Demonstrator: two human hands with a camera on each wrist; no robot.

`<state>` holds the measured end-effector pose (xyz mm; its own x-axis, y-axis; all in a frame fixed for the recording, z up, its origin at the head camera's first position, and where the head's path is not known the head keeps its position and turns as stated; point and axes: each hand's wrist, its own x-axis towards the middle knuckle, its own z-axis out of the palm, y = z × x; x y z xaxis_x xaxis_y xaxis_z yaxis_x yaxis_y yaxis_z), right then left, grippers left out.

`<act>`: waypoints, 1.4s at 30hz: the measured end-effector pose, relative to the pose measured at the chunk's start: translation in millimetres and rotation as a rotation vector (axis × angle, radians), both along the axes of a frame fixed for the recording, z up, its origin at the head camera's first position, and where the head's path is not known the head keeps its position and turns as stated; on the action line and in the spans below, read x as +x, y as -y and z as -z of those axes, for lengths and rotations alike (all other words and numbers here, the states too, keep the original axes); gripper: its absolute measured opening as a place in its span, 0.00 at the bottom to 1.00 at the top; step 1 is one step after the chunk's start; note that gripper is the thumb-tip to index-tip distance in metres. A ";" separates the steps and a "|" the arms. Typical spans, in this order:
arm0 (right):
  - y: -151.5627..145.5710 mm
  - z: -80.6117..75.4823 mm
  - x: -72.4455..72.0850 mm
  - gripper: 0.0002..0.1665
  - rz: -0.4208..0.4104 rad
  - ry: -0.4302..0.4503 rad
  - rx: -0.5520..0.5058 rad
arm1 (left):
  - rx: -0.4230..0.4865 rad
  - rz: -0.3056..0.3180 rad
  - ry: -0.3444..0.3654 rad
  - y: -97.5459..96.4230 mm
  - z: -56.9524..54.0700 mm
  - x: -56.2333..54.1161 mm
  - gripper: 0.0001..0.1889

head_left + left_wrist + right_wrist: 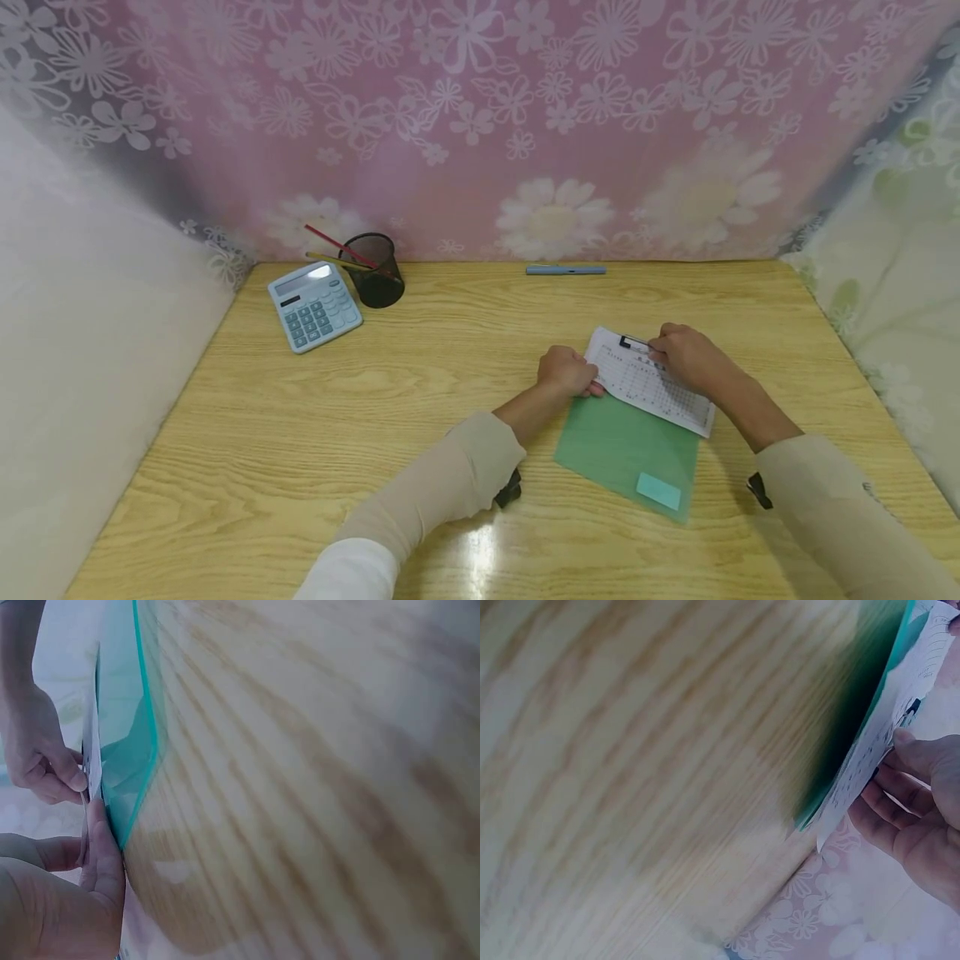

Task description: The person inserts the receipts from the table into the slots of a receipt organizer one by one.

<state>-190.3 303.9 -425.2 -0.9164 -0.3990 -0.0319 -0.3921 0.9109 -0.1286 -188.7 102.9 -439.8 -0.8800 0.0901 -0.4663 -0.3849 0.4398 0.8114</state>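
A translucent green file folder [626,446] with a pale blue label [658,492] is tilted up off the table. Over its upper part lies a white sheet printed with a table [656,392], a black clip [626,342] at its top edge. My left hand [564,372] grips the left edge of sheet and folder, thumb on one side and fingers on the other, as the left wrist view shows. Beside the clip, my right hand [688,358] pinches the top edge; the right wrist view shows its thumb [911,754] against the sheet. Its fingertips are partly hidden behind the paper.
On the wooden table [300,450], a light blue calculator [315,307] lies at the back left beside a black mesh pen holder [378,287] with pencils. A blue pen [566,270] lies along the back edge. Floral cloth walls [450,125] enclose the back and sides.
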 end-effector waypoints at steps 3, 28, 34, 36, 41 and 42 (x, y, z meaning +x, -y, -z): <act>0.1 0.4 -0.2 0.13 0.001 -0.003 0.004 | -0.022 0.004 0.011 -0.6 0.4 -1.2 0.13; -0.3 0.5 0.5 0.12 -0.033 -0.022 -0.004 | 0.040 -0.035 0.101 -4.5 -0.1 -6.3 0.14; 0.4 0.5 1.5 0.12 -0.028 -0.022 -0.022 | 0.005 -0.021 0.088 -5.7 -1.9 -5.4 0.13; 0.6 0.6 1.5 0.12 -0.026 -0.020 -0.028 | -0.003 -0.021 0.087 -6.0 -1.8 -5.5 0.13; 0.6 0.8 1.2 0.12 -0.026 -0.020 -0.034 | -0.002 -0.030 0.086 -6.9 -0.4 -6.4 0.11; 0.7 0.7 1.2 0.12 -0.027 -0.021 -0.034 | -0.003 -0.033 0.085 -7.1 -0.2 -6.6 0.12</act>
<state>-189.1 303.2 -425.9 -0.9057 -0.4240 0.0016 -0.4193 0.8952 -0.1512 -195.3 110.1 -439.7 -0.8398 0.0607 -0.5395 -0.4664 0.4280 0.7741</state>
